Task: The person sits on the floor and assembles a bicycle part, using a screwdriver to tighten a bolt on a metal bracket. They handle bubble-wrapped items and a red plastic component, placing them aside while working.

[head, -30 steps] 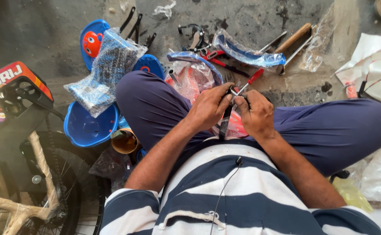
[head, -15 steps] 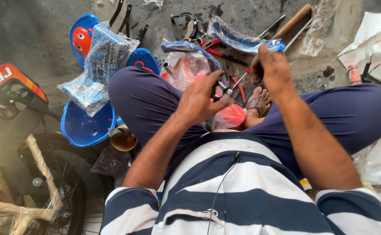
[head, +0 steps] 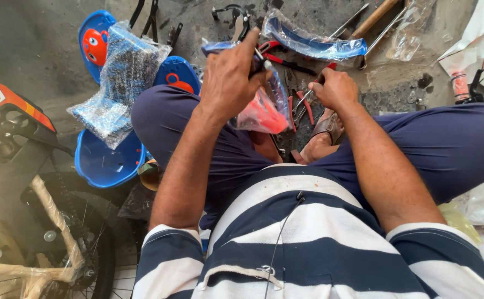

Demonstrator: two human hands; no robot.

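Note:
I sit cross-legged on a concrete floor. My left hand (head: 232,75) is raised above my left knee and grips a clear plastic bag (head: 264,108) with red parts inside. My right hand (head: 333,88) reaches down past my sandalled foot (head: 325,130) and closes on a red-handled tool (head: 308,99) lying among other red-handled tools (head: 283,58) on the floor.
A blue mudguard in plastic wrap (head: 314,44), a wooden-handled hammer (head: 372,19) and metal rods lie ahead. Blue plastic seat parts (head: 106,160) and a wrapped blue bundle (head: 120,83) are at left. A small bicycle's wheel and frame (head: 37,221) stand at lower left.
Both hands were together at my lap working on a small part. The left hand has lifted the plastic bag forward; the right hand has reached out to the tools on the floor.

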